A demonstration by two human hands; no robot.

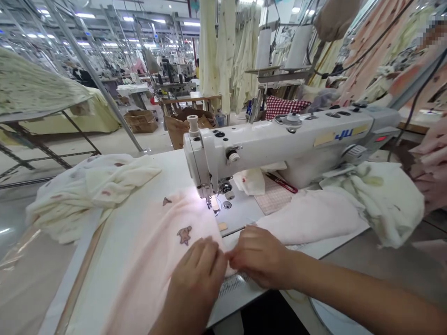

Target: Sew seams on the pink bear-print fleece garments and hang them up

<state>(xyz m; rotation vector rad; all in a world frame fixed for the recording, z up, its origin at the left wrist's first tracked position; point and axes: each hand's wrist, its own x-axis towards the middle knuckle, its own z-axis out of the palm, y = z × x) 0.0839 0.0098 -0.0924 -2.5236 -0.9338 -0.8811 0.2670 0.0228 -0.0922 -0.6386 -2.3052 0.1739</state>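
A pale pink fabric piece (157,242) with small printed animals lies on the white sewing table, its far edge under the needle (209,202) of a white sewing machine (279,139). My left hand (197,274) rests flat on the fabric, fingers together and pressing down near its right edge. Just to the right, my right hand (260,256) has curled fingers that pinch the fabric's edge, touching the left hand's fingertips. The machine's lamp lights the cloth at the needle.
A cream printed fabric heap (87,190) lies at the table's left. More pink cloth (310,214) and a crumpled cream garment (384,200) lie to the right under the machine arm. A red-handled tool (282,184) lies behind. Thread cones (296,46) and hanging garments stand beyond.
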